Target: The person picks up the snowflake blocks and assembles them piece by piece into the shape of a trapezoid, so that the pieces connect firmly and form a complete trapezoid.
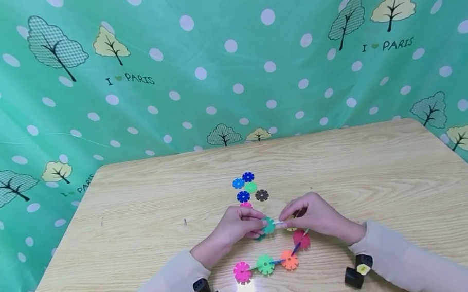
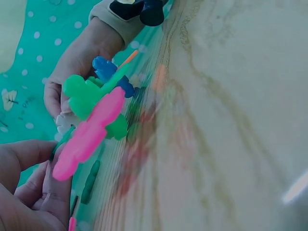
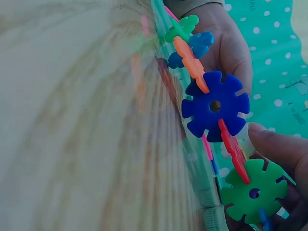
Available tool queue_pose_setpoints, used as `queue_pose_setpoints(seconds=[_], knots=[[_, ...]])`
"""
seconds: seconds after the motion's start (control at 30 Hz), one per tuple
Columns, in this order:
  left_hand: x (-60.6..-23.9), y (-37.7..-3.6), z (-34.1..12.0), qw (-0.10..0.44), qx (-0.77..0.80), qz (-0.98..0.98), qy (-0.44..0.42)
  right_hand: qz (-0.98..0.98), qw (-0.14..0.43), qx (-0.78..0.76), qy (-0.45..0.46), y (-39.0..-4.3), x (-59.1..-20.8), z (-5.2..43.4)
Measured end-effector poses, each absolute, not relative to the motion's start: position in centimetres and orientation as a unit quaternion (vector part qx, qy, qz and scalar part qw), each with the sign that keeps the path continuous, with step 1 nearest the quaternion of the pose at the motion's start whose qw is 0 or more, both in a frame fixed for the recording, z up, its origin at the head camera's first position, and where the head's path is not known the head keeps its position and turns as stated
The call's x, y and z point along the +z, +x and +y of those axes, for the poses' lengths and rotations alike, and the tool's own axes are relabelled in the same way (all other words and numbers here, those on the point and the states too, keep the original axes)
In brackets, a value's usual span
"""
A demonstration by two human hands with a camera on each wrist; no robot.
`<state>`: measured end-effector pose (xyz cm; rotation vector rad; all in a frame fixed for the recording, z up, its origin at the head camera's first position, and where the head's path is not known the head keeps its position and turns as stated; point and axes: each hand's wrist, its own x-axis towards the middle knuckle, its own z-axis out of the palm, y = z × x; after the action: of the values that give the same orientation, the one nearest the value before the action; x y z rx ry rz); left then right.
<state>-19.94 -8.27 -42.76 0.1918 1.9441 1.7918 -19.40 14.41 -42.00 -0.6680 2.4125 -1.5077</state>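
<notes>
My left hand [image 1: 236,226] pinches a teal notched disc [image 1: 269,225] between thumb and fingers. Facing it, my right hand [image 1: 311,211] pinches a white notched disc [image 2: 65,123], seen edge-on, whose edge meets the teal one. From the right hand a chain of interlocked discs curves toward the table's front: a yellow disc [image 1: 291,223], a green disc [image 3: 255,191], a red disc [image 1: 301,239], a dark blue disc [image 3: 215,106], an orange disc [image 1: 289,260], a light green disc [image 1: 265,264] and a pink disc [image 1: 242,272] at its free end. Fingers partly hide the joint.
Loose discs lie beyond the hands on the wooden table [image 1: 145,203]: a light blue disc [image 1: 238,183], dark blue ones, a pale green disc [image 1: 251,187], a black disc [image 1: 262,195] and a pink one partly behind the left hand. A patterned green curtain [image 1: 222,80] hangs behind.
</notes>
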Motion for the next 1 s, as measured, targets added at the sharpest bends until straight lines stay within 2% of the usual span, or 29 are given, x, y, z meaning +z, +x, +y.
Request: queue_pose_setpoints(seconds=[0.37, 1.0], knots=[[-42.94, -19.7, -7.91, 0.23, 0.672, 0.701, 0.056, 0.803, 0.116, -0.552, -0.192, -19.39, -42.22, 14.63], [-42.34, -19.63, -7.61, 0.219, 0.659, 0.717, 0.049, 0.794, 0.117, -0.563, -0.197, -19.36, -42.33, 14.63]])
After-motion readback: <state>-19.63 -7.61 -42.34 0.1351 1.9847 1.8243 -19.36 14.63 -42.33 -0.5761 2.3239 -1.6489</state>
